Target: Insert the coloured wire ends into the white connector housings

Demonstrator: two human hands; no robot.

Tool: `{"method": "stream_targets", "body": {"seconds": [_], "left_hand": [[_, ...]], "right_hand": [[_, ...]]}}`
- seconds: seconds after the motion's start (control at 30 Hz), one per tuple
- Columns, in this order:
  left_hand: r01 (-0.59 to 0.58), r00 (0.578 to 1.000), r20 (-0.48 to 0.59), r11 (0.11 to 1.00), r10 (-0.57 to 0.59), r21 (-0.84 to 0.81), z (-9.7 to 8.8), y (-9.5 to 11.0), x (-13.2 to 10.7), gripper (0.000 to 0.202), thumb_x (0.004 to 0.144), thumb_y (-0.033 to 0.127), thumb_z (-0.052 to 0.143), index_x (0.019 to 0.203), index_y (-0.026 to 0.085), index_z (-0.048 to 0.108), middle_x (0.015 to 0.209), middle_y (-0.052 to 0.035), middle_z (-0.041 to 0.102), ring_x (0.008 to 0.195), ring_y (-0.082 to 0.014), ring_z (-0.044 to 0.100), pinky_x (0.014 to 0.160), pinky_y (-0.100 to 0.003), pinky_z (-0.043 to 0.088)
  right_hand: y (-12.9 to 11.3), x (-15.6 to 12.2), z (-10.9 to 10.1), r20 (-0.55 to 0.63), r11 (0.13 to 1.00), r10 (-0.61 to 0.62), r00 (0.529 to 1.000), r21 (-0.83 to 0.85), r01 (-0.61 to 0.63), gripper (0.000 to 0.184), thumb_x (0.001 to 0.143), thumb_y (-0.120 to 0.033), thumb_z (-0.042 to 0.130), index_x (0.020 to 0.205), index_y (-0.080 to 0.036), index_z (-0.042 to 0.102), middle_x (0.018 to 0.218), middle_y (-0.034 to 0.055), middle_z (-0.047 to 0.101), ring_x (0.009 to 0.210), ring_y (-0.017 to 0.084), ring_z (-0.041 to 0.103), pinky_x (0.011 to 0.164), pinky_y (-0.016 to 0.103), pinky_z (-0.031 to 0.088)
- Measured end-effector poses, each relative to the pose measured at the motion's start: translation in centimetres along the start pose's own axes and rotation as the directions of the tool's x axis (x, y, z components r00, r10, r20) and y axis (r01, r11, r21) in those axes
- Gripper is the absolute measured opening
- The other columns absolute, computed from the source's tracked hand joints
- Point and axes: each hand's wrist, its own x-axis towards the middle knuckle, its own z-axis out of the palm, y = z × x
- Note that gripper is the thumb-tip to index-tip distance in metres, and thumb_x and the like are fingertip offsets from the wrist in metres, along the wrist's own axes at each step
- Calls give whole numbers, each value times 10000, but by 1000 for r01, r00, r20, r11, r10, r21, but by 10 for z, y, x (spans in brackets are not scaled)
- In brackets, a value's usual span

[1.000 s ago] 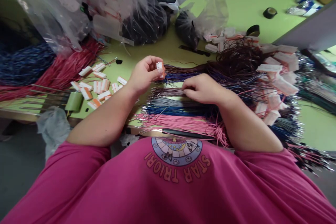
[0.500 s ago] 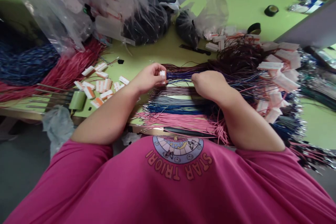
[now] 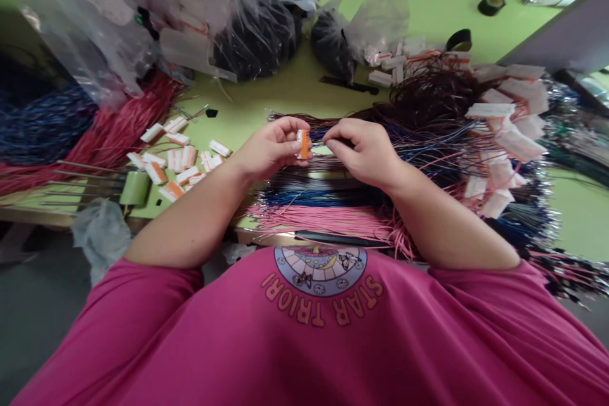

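Observation:
An orange-and-white connector housing is pinched in the fingers of my left hand, its orange face turned toward me. Just to its right, my right hand has thumb and forefinger closed on a thin wire, whose end points at the housing. Below both hands lie rows of sorted wires: grey ones, blue wires and pink wires nearest me. Purple and brown wires lie behind my fingers, partly hidden by them.
Several loose connector housings lie to the left, beside a green block with metal rods. White housings with wires are heaped at the right. Plastic bags stand at the back, and a black tape roll sits farther right.
My right hand has moved left, close to the connector housing, bringing a wire from the bundle. My left hand has turned the housing so its orange side shows.

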Motion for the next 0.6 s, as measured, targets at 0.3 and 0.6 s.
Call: {"method": "stream_targets", "body": {"seconds": [0.3,0.6], "left_hand": [[12,1000,9,995,-11,-101,3,-1,-3,419,794,202,828,1132,203,581,875,19,688,744,-110,713,715,-263,636],[7,1000,8,996,-7,-94,3,-2,-1,443,756,195,849,1096,205,565,873,30,675,726,-101,696,682,-251,624]], "right_hand": [[10,-2,14,-67,962,-124,990,-253,103,359,1044,-253,426,1002,-147,766,916,114,704,853,215,584,811,349,446],[7,-2,12,-56,943,-115,992,-320,91,378,1059,-246,400,980,-145,755,894,110,689,835,210,570,790,346,415]]}}
